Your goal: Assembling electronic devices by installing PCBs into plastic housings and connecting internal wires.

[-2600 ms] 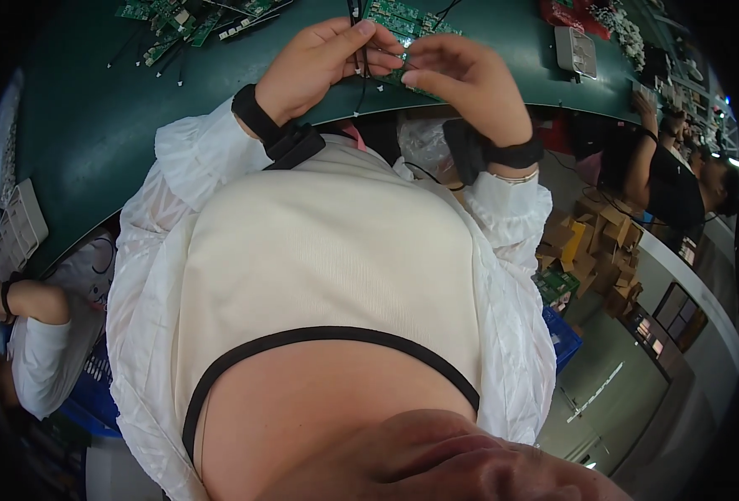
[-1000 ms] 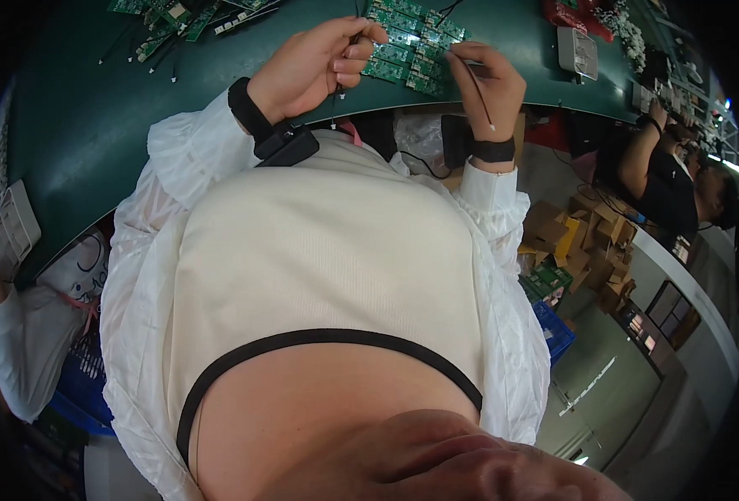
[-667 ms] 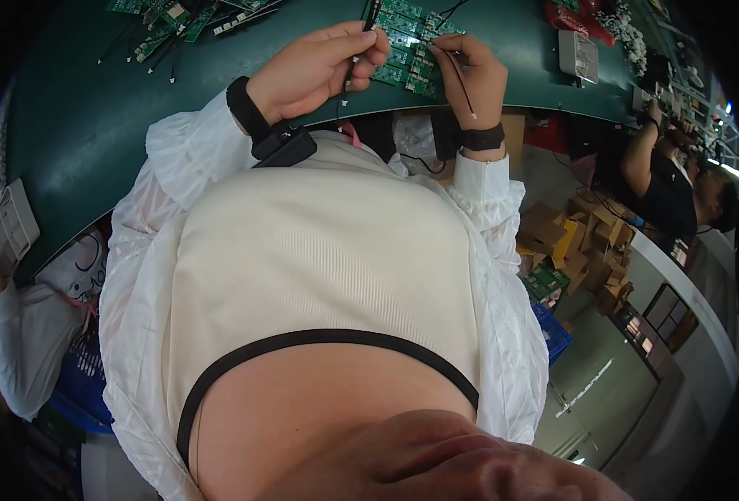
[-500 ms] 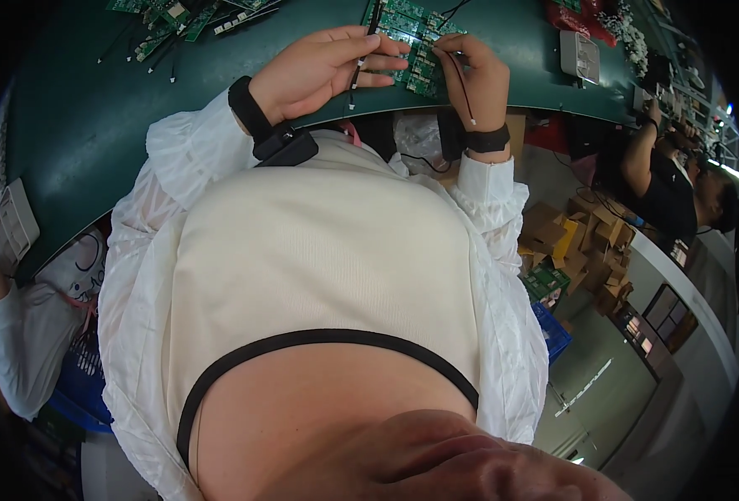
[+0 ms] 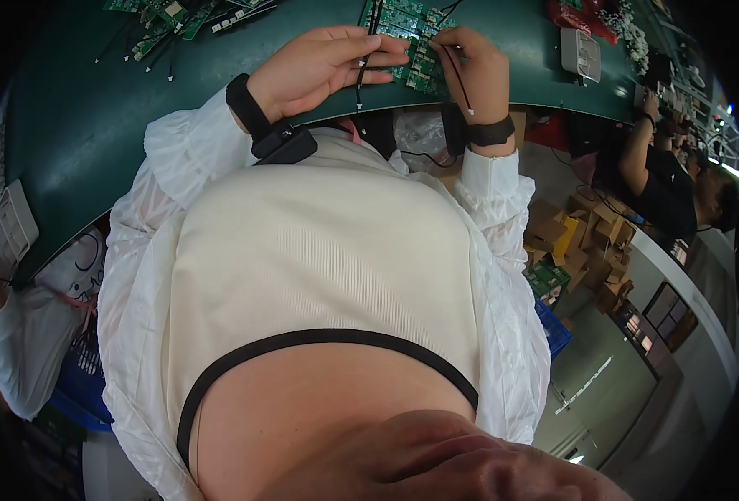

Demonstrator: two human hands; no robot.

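Observation:
A panel of green circuit boards (image 5: 422,73) lies on the green table, in front of both hands. My left hand (image 5: 323,71) is closed in a loose pinch on some thin black cables (image 5: 361,79), its other fingers pointing right over the panel's edge. A small white plug (image 5: 358,106) hangs at the cables' lower end. Over the panel's right side, my right hand (image 5: 479,77) pinches a thin dark red and black cable (image 5: 460,77). Its free end, with a white plug (image 5: 470,111), hangs down along the palm. The fingertips hide the cable's other end.
More circuit boards with cables (image 5: 173,21) lie at the far left of the green table (image 5: 93,117). A white plastic housing (image 5: 581,55) and a red bag (image 5: 582,18) are at the right. Co-workers sit on both sides; cardboard boxes (image 5: 582,250) stand at the right.
The cables in my left hand have swung slightly to the right. My right hand has shifted a little upward, still pinching its cable at the panel.

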